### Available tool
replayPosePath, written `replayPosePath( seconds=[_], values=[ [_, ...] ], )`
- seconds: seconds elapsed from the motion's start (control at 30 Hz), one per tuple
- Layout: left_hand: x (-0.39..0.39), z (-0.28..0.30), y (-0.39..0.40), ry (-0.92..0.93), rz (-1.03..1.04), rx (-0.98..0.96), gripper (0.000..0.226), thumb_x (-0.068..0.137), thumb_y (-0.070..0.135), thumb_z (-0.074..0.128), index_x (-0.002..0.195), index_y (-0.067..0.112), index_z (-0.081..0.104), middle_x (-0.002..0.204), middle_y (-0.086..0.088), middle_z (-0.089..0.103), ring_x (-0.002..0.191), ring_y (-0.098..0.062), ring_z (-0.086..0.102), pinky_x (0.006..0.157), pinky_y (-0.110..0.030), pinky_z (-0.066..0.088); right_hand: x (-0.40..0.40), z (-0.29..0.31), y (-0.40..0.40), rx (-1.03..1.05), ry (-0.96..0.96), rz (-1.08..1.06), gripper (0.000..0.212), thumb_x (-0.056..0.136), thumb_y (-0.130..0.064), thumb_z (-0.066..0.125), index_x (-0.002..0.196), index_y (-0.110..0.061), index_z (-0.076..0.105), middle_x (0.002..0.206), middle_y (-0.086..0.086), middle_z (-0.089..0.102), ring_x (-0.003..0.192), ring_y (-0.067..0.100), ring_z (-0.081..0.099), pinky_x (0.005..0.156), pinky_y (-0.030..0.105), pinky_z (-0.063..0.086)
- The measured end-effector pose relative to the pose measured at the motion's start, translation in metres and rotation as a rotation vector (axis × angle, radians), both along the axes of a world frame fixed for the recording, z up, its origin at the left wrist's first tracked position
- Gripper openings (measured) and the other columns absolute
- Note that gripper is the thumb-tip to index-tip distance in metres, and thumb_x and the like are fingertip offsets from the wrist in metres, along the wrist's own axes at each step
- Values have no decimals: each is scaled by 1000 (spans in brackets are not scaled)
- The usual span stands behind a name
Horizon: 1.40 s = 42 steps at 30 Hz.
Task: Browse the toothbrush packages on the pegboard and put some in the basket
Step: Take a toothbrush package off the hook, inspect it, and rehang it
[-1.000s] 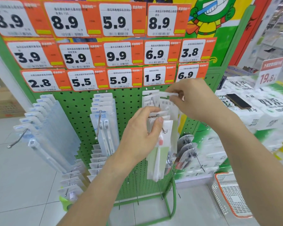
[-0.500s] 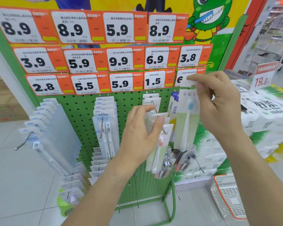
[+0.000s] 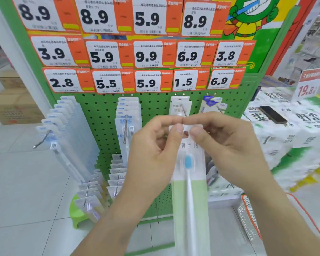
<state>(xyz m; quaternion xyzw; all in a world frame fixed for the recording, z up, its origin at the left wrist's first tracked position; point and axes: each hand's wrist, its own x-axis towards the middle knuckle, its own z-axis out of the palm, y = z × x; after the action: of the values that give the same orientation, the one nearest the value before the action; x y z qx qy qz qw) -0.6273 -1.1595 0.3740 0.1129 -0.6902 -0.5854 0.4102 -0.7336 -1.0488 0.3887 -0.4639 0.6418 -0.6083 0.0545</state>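
A toothbrush package [image 3: 189, 174], now lifted off its pegboard [image 3: 103, 115] hook, is being pinched at its top by the left hand [image 3: 153, 154] and the right hand [image 3: 227, 145], ready for the basket [image 3: 248, 218].

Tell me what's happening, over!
Both hands, left and right, pinch the toothbrush package top. Basket low right, nothing blocking.

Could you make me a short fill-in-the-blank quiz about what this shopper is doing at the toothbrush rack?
1. Both hands, the left hand and the right hand, pinch the top of one toothbrush package, whose brush has a ____ head.
2. The basket stands on the floor at the ____ of the picture.
3. The price tag right above the hook behind the held package reads ____.
4. A dark phone lies on the stacked ____ packs.

Missing words: blue; lower right; 1.5; tissue
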Motion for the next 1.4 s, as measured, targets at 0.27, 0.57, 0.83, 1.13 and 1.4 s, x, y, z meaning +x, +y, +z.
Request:
replayPosePath(
  seconds=[0.27, 0.57, 0.83, 1.13, 1.4],
  values=[
    [52, -55, -11, -149, 111, 158, 11, 94, 10, 66, 97, 17, 74, 85, 2, 78, 80, -12, 75, 71, -17, 55, 48, -63, -20, 58, -371, 24, 20, 79, -23, 78, 99, -22, 76, 72, 7, 71, 55, 9, 55, 50, 23, 47],
    [95, -97, -15, -358, 165, 226, 14, 98, 35, 61, 106, 36, 72, 83, -5, 76, 77, -34, 70, 70, -54, 57, 82, -128, -29, 119, -514, 115, 24, 82, -26, 73, 106, -28, 74, 67, 1, 70, 53, 11, 54, 52, 23, 46],
    [111, -116, -12, -550, 106, 150, 34, 103, 23, 52, 129, 46, 51, 88, 4, 76, 68, -23, 66, 55, -34, 49, 86, -147, -26, 223, -429, 236, 37, 95, -27, 67, 125, -47, 61, 83, 8, 68, 65, 12, 58, 60, 25, 49],
    [117, -126, 0, -546, 208, 163, 41, 103, 20, 48, 142, 32, 41, 102, 18, 75, 92, -6, 69, 79, -13, 49, 87, -151, -31, 251, -459, 294, 49, 91, -13, 62, 135, -33, 56, 94, 2, 70, 85, 23, 65, 63, 32, 54],
    [125, -116, 9, -550, 119, 273, 57, 101, 1, 48, 130, 50, 45, 108, 20, 71, 92, -25, 68, 84, -34, 55, 83, -154, -37, 244, -477, 280, 57, 87, 0, 64, 132, -35, 57, 94, 4, 71, 88, 21, 69, 66, 32, 57]
  ],
)
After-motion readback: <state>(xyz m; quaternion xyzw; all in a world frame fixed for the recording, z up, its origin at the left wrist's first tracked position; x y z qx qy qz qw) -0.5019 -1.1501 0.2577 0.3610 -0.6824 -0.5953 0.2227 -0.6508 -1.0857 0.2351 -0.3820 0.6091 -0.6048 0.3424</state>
